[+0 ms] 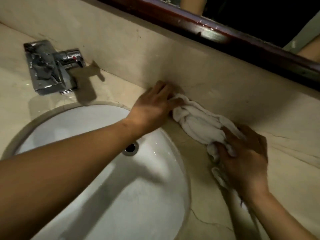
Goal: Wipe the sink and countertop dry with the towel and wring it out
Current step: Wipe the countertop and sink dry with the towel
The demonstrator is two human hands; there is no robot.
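Lying twisted on the countertop (285,153) against the back wall, right of centre, the towel (195,122) runs between both hands. The left hand (154,104), reaching over the sink (78,127), pinches its upper end. The right hand (245,156) clenches its lower end. A tap (52,66) stands upper left.

Two bare forearms lead to the bare left hand (152,104) and right hand (245,153); a small dark mark (125,125) sits on the left forearm (69,163) near the wrist.
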